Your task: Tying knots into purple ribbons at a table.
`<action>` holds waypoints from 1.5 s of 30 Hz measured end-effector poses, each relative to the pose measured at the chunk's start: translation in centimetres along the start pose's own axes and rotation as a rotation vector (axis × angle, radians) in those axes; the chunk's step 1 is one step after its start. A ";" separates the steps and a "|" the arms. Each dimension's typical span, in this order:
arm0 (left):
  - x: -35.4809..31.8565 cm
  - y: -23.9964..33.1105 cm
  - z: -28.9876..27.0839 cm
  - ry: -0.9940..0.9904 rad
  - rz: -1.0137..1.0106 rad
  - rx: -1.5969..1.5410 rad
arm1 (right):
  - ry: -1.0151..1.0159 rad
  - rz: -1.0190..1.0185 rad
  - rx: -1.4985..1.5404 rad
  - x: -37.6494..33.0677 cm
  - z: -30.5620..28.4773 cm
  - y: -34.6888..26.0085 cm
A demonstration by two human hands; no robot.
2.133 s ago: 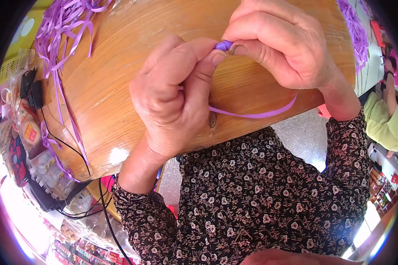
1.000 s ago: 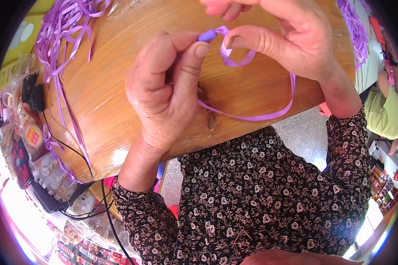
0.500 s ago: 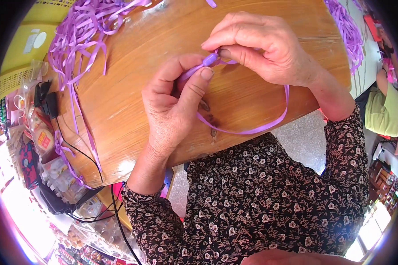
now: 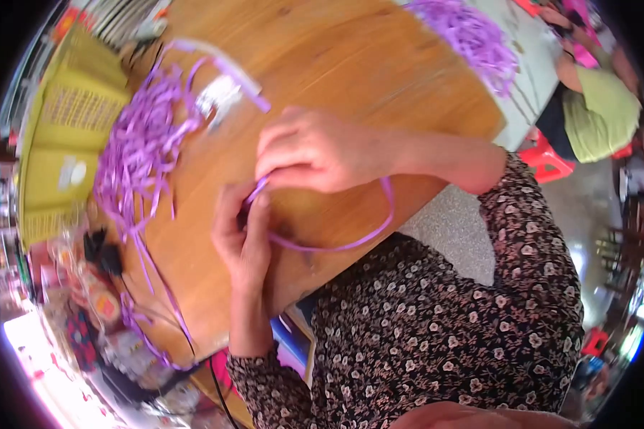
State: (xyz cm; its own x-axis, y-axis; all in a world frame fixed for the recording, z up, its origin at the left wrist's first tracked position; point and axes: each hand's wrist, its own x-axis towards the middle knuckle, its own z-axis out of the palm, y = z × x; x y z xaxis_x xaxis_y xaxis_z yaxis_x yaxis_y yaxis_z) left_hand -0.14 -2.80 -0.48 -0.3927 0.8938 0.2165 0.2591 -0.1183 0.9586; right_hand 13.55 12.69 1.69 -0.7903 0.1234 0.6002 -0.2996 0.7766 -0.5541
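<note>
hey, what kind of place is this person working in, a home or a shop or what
Probably a small craft workshop or market stall rather than a home. Heaps of cut purple plastic ribbon lie on the round wooden table, stacked yellow crates stand beside it, and red plastic stools sit on the bare floor, where another person sits.

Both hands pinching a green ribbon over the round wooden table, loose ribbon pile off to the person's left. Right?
Not quite: the ribbon is purple, not green, as the head view shows. The left hand and right hand do pinch it over the wooden table, with the ribbon pile on the left.

ribbon end hidden btw fingers
</note>
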 end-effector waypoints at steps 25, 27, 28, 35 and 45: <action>0.4 -0.4 1.8 0.056 0.047 0.135 | 0.781 0.441 -0.986 -14.9 -33.5 7.0; 0.2 -0.2 1.4 0.049 0.033 0.141 | 0.710 0.343 -1.261 -15.5 -31.9 9.1; 0.1 -0.1 1.1 0.067 0.027 0.151 | 0.709 0.333 -1.241 -14.7 -30.7 9.1; 1.0 0.3 -2.2 0.152 0.030 0.245 | 0.527 0.507 -0.535 -7.9 -20.0 8.3; 3.6 -2.2 -4.7 0.484 0.061 0.009 | -0.038 0.110 -0.138 7.1 -0.8 5.4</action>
State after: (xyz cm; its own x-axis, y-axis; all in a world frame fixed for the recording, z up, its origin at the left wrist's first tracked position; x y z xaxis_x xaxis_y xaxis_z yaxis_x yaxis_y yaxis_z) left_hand -6.30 -1.38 -0.93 -0.7415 0.5811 0.3356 0.3012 -0.1587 0.9403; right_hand 6.75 18.29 3.43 -0.8347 0.1912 0.5164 -0.1355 0.8377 -0.5291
